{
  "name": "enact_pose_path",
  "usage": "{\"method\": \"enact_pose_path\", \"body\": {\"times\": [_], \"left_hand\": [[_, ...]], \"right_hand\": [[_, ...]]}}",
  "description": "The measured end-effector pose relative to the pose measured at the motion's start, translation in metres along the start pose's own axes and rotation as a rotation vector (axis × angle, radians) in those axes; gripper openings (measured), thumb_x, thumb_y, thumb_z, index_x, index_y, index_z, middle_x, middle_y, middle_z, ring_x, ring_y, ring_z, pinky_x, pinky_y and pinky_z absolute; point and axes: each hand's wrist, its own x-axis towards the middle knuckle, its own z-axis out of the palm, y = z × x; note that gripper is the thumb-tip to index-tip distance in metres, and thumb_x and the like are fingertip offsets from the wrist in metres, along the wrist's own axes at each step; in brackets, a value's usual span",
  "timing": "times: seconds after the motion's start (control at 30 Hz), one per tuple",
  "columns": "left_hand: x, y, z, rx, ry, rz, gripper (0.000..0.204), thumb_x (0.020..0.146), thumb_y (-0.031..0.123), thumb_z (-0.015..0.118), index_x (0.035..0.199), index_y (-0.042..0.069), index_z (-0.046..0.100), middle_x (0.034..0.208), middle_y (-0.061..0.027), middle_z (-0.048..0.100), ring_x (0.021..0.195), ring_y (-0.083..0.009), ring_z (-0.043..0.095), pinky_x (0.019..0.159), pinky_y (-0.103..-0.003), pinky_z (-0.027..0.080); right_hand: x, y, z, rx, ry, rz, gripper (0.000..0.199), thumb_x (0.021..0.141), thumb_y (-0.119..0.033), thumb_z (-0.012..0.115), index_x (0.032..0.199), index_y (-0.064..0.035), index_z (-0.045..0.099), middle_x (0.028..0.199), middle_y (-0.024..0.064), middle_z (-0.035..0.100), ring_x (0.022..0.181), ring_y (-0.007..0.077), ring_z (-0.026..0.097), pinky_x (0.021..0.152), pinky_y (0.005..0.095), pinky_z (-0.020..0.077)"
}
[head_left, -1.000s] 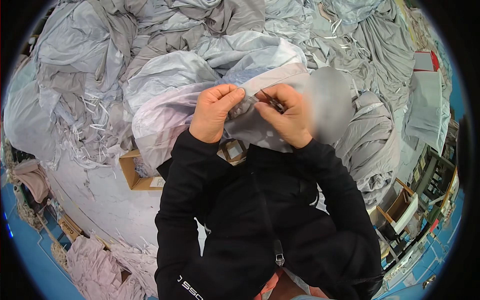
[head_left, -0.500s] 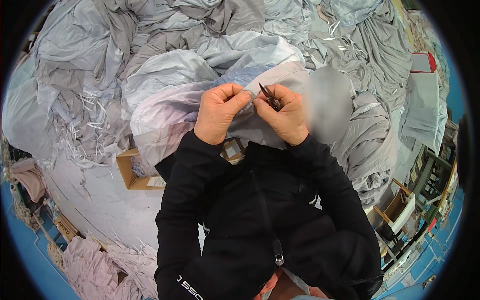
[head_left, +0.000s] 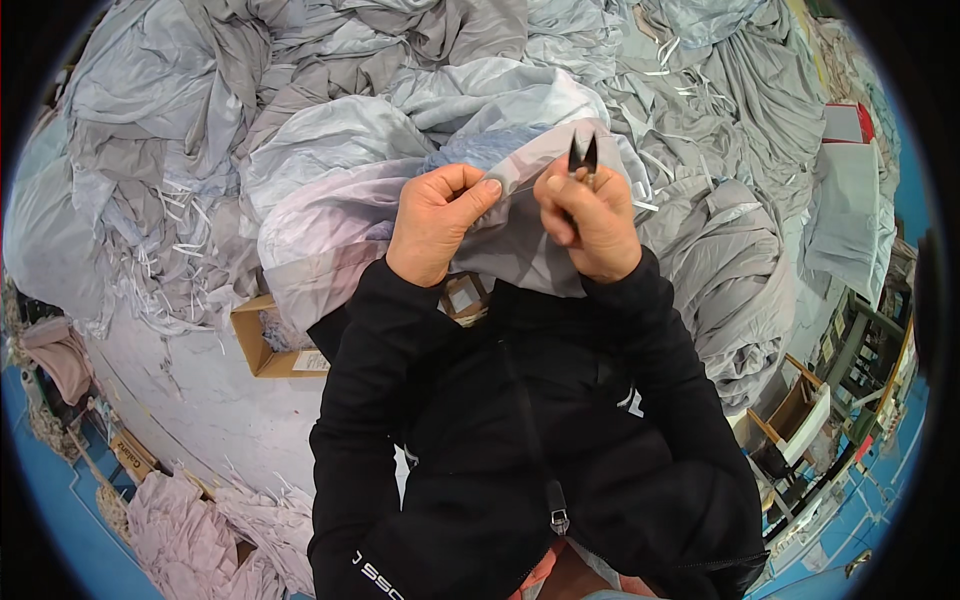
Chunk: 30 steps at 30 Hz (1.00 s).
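Two bare hands meet at upper centre of the frame, above black sleeves. Left hand (head_left: 437,222) is closed, pinching a fold of pale grey fabric (head_left: 520,235). Right hand (head_left: 590,222) grips small dark thread snips (head_left: 582,157), blades pointing up and slightly parted just above the fold. Grey garments (head_left: 300,120) heap behind. A cardboard box (head_left: 262,345) sits on the desk (head_left: 210,410), lower left. Trimming seems underway; a precise cut looks needed.

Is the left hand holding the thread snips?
No, the thread snips are in the right hand; the left hand only pinches the grey fabric.
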Motion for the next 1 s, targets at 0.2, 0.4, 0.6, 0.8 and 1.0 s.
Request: {"method": "enact_pose_path", "body": {"times": [0.2, 0.4, 0.6, 0.8, 1.0], "left_hand": [[0.004, -0.011, -0.012, -0.005, -0.021, -0.023, 0.009, 0.090, 0.010, 0.068, 0.089, 0.002, 0.066, 0.077, 0.0051, 0.061, 0.071, -0.0036, 0.050, 0.065, -0.020, 0.038], [0.007, -0.016, 0.011, 0.362, 0.262, 0.324, 0.011, 0.080, 0.004, 0.074, 0.088, 0.000, 0.068, 0.093, -0.0017, 0.059, 0.070, -0.0103, 0.054, 0.063, -0.026, 0.046], [-0.003, -0.008, 0.018, 0.809, 0.168, 0.796, 0.024, 0.069, 0.001, 0.077, 0.091, 0.005, 0.070, 0.093, -0.0067, 0.061, 0.077, -0.0243, 0.063, 0.065, -0.031, 0.051], [-0.008, -0.007, 0.001, 0.986, 0.400, 0.801, 0.005, 0.083, 0.002, 0.070, 0.084, 0.002, 0.065, 0.072, -0.0100, 0.062, 0.060, -0.0246, 0.059, 0.057, -0.031, 0.047], [-0.016, -0.019, -0.020, 0.707, 0.411, 0.434, 0.010, 0.091, 0.007, 0.065, 0.084, 0.000, 0.063, 0.071, -0.0030, 0.061, 0.059, -0.0097, 0.052, 0.054, -0.025, 0.041]], "right_hand": [[-0.002, -0.030, -0.012, 0.467, -0.136, 0.014, 0.010, 0.096, -0.015, 0.054, 0.090, -0.0104, 0.048, 0.077, -0.0007, 0.044, 0.046, 0.0033, 0.035, 0.042, 0.0199, 0.0274], [-0.009, -0.026, -0.006, 0.185, -0.082, -0.137, 0.018, 0.093, -0.019, 0.060, 0.087, -0.0086, 0.047, 0.078, 0.0025, 0.048, 0.047, 0.0053, 0.038, 0.042, 0.0201, 0.0286], [-0.013, -0.030, 0.017, 0.047, -0.143, -0.157, 0.021, 0.090, -0.019, 0.063, 0.082, -0.0066, 0.048, 0.075, 0.0071, 0.051, 0.047, 0.0075, 0.040, 0.043, 0.0206, 0.0300], [-0.002, -0.023, 0.011, -0.188, -0.155, 0.000, 0.015, 0.095, -0.018, 0.059, 0.092, -0.0038, 0.055, 0.079, 0.0027, 0.054, 0.052, 0.0051, 0.044, 0.044, 0.0201, 0.0281], [-0.011, 0.004, 0.006, -0.267, -0.197, 0.206, 0.041, 0.104, -0.035, 0.044, 0.111, 0.0009, 0.061, 0.078, -0.0031, 0.051, 0.057, 0.0016, 0.037, 0.046, 0.0177, 0.0266]]}}
